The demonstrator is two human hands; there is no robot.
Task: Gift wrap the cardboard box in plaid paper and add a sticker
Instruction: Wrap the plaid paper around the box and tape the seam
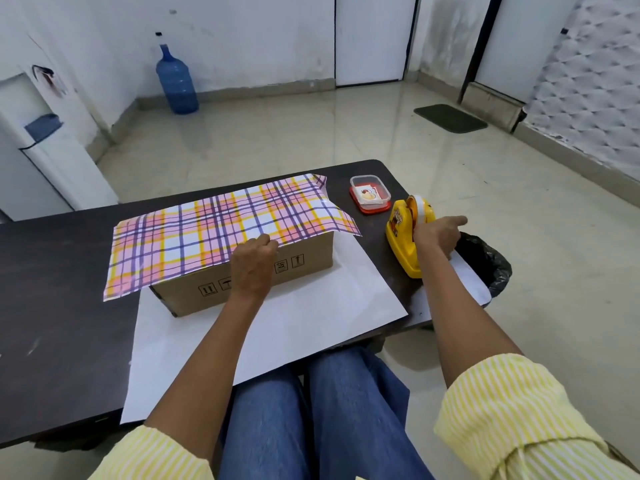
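Mid-tabletop [52, 271], the light, stiff cardboard box [311, 259] sits. My left hand [252, 268] clamps thin, slippery plaid paper [214, 230] at its near top edge. My right hand [437, 235] touches the tape dispenser [401, 239]; I cannot tell its grip.

A blue water jug [176, 81] stands on the tiled floor [294, 133] by the far wall, with a white water dispenser [45, 143] at left. A dark doormat [450, 118] lies near a doorway. A black-lined bin [485, 261] sits beside the dark table [52, 289].
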